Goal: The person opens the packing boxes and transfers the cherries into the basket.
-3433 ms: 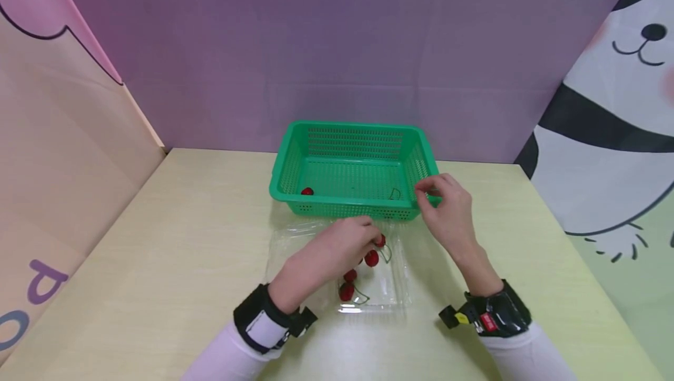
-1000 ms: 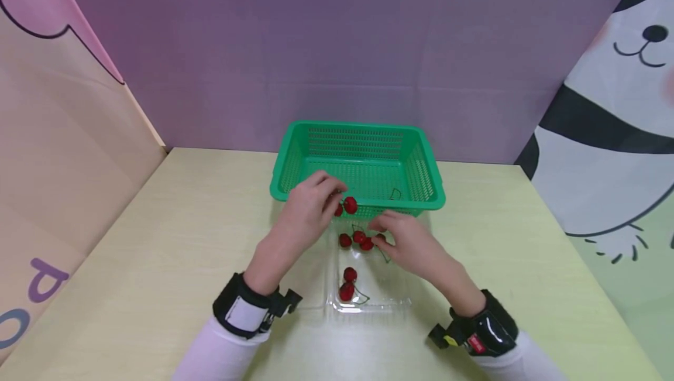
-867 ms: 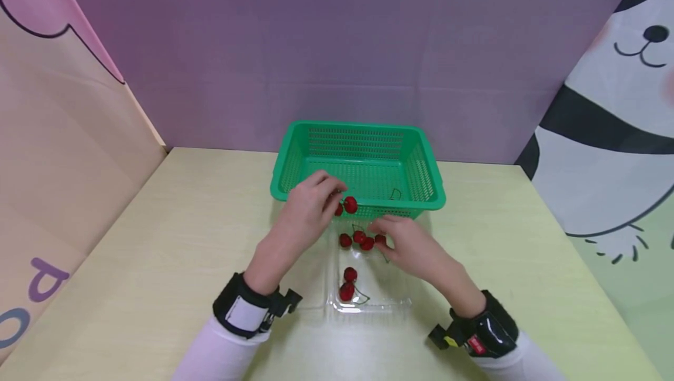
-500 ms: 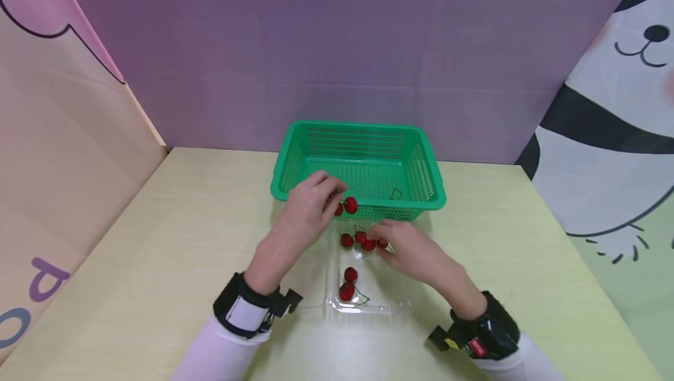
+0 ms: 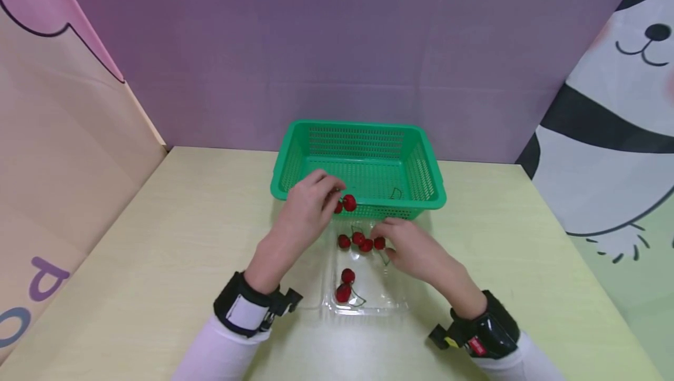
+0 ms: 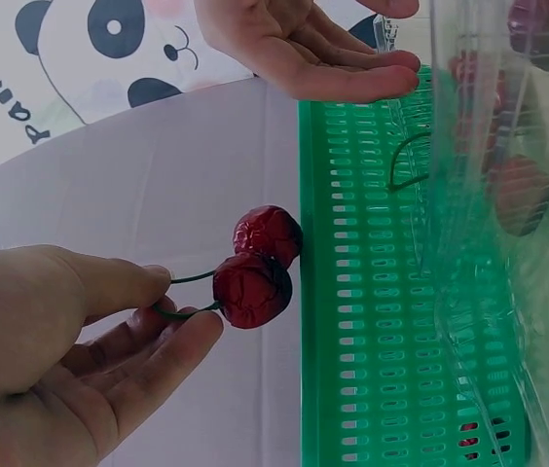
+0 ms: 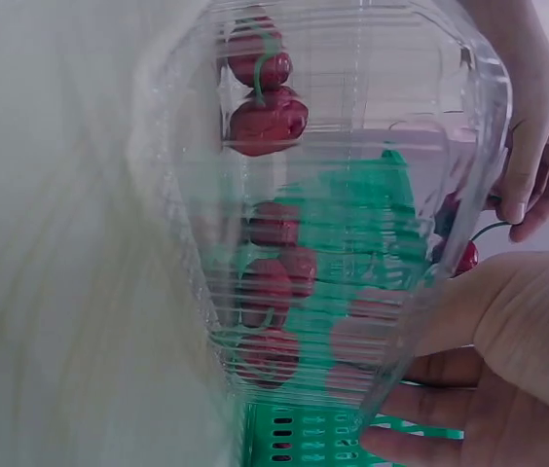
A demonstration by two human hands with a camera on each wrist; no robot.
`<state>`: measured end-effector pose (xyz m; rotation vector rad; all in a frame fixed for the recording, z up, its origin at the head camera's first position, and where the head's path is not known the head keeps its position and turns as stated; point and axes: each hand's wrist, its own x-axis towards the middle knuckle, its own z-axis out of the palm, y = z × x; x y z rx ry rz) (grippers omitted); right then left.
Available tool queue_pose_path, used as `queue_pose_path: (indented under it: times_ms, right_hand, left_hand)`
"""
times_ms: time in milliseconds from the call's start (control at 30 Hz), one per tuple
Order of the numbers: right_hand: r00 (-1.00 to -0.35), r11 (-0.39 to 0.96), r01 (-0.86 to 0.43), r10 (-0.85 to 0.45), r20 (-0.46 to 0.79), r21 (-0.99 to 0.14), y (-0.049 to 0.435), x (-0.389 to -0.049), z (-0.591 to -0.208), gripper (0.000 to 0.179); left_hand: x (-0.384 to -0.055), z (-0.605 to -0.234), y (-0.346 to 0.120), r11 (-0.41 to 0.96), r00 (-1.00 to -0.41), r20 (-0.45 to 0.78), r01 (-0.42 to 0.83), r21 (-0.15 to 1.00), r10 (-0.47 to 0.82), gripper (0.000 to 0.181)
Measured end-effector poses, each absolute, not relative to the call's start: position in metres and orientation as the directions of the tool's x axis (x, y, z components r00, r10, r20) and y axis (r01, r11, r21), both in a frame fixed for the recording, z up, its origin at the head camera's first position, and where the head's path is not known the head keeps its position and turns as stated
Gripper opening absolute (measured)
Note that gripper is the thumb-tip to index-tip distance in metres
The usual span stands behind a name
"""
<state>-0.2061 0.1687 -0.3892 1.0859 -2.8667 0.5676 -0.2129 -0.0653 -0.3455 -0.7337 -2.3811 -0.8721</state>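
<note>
A pair of red cherries [image 6: 253,292] hangs by joined green stems from my left hand [image 5: 301,208], whose thumb and fingertips pinch the stems in front of the green basket's near rim. Below, a clear plastic box [image 5: 376,305] holds several cherries: a row [image 5: 365,245] at its far end and a pair [image 5: 343,293] at its near left. My right hand [image 5: 413,250] is over the box's far right, beside the rightmost cherry [image 5: 380,243]. In the left wrist view its fingers are extended, with nothing between them and the thumb. Clear plastic partly covers it in the right wrist view.
The green basket [image 5: 437,196] stands directly behind the box, a thin stem loop [image 5: 396,193] at its right side. Its left part is hidden by my left hand. A purple cloth wall [image 5: 347,47] rises behind the pale table [image 5: 221,194].
My left hand went from the box to the basket's front, carrying the cherry pair. My right hand came from the basket's right edge to the box. Lately the box shifted slightly left.
</note>
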Motion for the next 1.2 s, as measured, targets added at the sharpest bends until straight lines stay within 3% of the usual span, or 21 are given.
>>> queue_pose_path:
  times_ms: [233,500,767,900,1033,1200]
  right_hand:
    - [-0.753,0.693,-0.647,-0.646,0.125,-0.318,0.169,-0.205,-0.388,0.035]
    - [-0.757,0.701,-0.653,-0.622,0.201,-0.288,0.166,-0.205,-0.389,0.022]
    - [-0.682,0.618,-0.731,-0.659,0.317,-0.288,0.160,-0.209,-0.395,0.034]
    - [-0.629,0.556,-0.777,-0.710,0.317,-0.295,0.159,-0.209,-0.399,0.042]
    - [-0.578,0.514,-0.814,-0.759,0.300,-0.270,0.158,-0.209,-0.402,0.039]
    - [-0.569,0.509,-0.820,-0.779,0.265,-0.263,0.158,-0.209,-0.404,0.037]
  left_hand:
    - [-0.213,-0.345,-0.066,0.648,-0.734,0.611,0.625,0.436,0.296,0.010]
    - [-0.213,-0.345,-0.066,0.645,-0.732,0.631,0.616,0.452,0.257,0.008]
    - [-0.213,-0.345,-0.065,0.648,-0.726,0.645,0.612,0.452,0.236,0.006]
    - [-0.213,-0.345,-0.066,0.649,-0.721,0.651,0.617,0.445,0.238,0.006]
    - [-0.213,-0.345,-0.066,0.657,-0.722,0.649,0.613,0.438,0.241,0.006]
    - [-0.213,-0.346,-0.066,0.663,-0.725,0.646,0.609,0.436,0.240,0.006]
